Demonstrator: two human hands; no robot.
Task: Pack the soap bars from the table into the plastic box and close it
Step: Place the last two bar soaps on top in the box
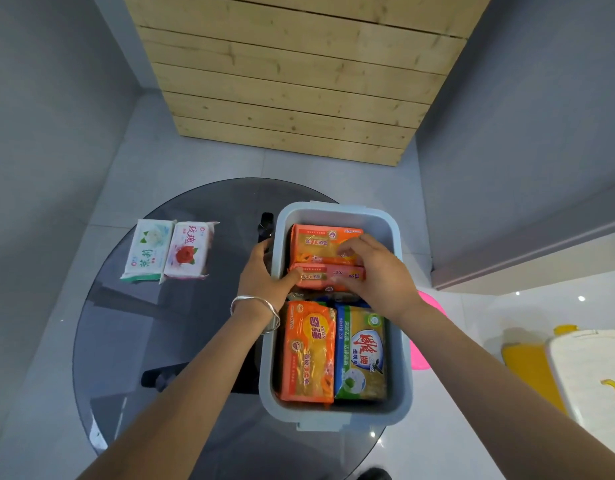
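A grey plastic box (pixel 399 341) stands open on the round dark glass table (pixel 133 341). Inside lie several wrapped soap bars: an orange one (pixel 308 351) and a green-blue one (pixel 361 355) at the near end, an orange one (pixel 320 242) at the far end. Between them an orange soap bar (pixel 328 273) stands on its edge, pinched by both hands. My left hand (pixel 264 275) grips its left end over the box wall. My right hand (pixel 372 275) holds its right end from above. Two white soap bars, a green-print one (pixel 147 251) and a rose-print one (pixel 188 251), lie side by side on the table at left.
A pale wooden slatted crate (pixel 299 71) stands beyond the table. At right, a pink object (pixel 423 341) shows beside the box, and a white lid-like container (pixel 590 375) and a yellow object (pixel 531 368) lie on the white floor.
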